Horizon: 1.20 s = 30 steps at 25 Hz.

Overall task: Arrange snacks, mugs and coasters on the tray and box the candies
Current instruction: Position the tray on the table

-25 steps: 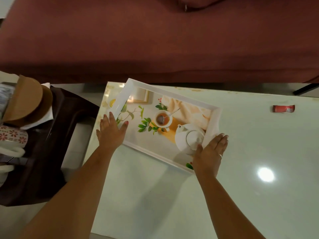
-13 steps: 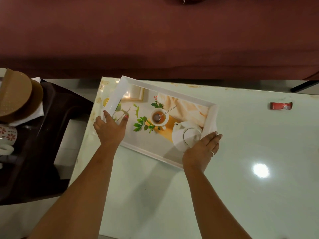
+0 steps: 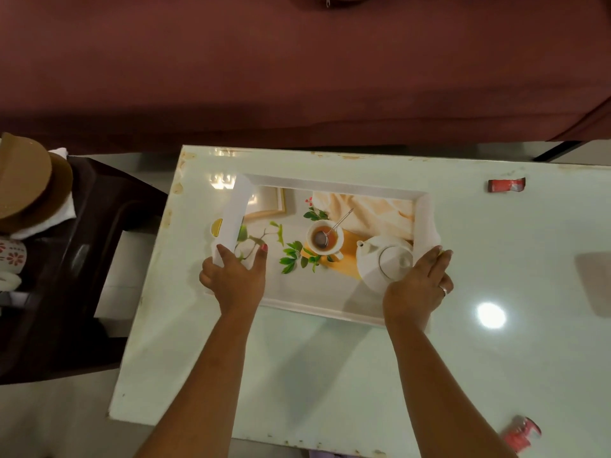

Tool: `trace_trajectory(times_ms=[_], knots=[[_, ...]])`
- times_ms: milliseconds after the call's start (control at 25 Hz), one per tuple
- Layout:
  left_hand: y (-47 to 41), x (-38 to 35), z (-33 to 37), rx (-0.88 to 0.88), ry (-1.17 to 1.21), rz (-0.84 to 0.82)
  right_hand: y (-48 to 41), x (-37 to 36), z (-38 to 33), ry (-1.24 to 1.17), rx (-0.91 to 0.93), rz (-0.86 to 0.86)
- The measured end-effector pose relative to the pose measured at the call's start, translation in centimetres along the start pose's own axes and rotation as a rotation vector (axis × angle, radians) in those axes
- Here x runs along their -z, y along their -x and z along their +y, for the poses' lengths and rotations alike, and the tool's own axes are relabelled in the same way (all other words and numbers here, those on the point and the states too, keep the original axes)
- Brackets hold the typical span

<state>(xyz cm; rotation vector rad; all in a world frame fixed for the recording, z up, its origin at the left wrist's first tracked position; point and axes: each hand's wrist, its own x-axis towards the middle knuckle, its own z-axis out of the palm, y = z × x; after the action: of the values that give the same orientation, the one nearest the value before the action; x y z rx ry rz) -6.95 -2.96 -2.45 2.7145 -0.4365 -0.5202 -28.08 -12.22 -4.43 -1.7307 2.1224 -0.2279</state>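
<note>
On a dark stool [image 3: 82, 246] at far left, well away from the fingers, sit round brown coasters [image 3: 26, 183] and a flower-patterned mug [image 3: 11, 257]. The left hand [image 3: 233, 279] clamps the tray's near-left corner, thumb inside the rim, fingers [image 3: 211, 276] curled over the outside. The tray [image 3: 330, 186] lies flat on the pale glossy table [image 3: 330, 375]: white raised rim, its floor printed with green leaves, a cup of tea with a spoon, a white teapot and cream cloth. The right hand [image 3: 418, 289] grips the near-right corner, fingers straight along the outer wall, a ring on one. Beyond it, apart, lies a red candy wrapper [image 3: 506, 185]; another red wrapper [image 3: 522, 434] lies near the table's front edge.
</note>
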Motion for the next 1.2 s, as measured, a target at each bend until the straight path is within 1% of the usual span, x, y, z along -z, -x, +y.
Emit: trace_trajectory(times_ms=[120, 280, 360, 560, 800, 920, 1080, 1200], knots=[[5.1, -1.2, 0.8, 0.029, 0.053, -0.036, -0.6, 1.8, 3.9, 0.019, -0.01, 0.044], [10.5, -2.7, 1.7, 0.047, 0.102, -0.028, -1.3, 3.6, 8.4, 0.039, -0.038, 0.071], [12.1, -3.2, 2.1, 0.064, 0.108, -0.047, -1.5, 4.0, 10.2, 0.056, -0.041, 0.063], [14.4, -4.2, 2.0, 0.092, 0.102, -0.075, -2.4, 4.1, 12.5, 0.125, 0.028, 0.011], [15.2, -5.2, 1.4, 0.066, 0.079, -0.058, -2.8, 3.8, 13.1, 0.159, 0.04, -0.021], [14.9, -5.2, 1.0, 0.051, 0.085, -0.022, -2.6, 3.7, 12.7, 0.148, 0.047, -0.027], [12.8, -4.4, 0.4, 0.055, 0.109, 0.037, -1.8, 3.2, 10.3, 0.099, 0.063, 0.006], [9.9, -3.2, -0.4, 0.077, 0.123, 0.07, -1.0, 2.3, 7.9, 0.08, 0.08, -0.007]])
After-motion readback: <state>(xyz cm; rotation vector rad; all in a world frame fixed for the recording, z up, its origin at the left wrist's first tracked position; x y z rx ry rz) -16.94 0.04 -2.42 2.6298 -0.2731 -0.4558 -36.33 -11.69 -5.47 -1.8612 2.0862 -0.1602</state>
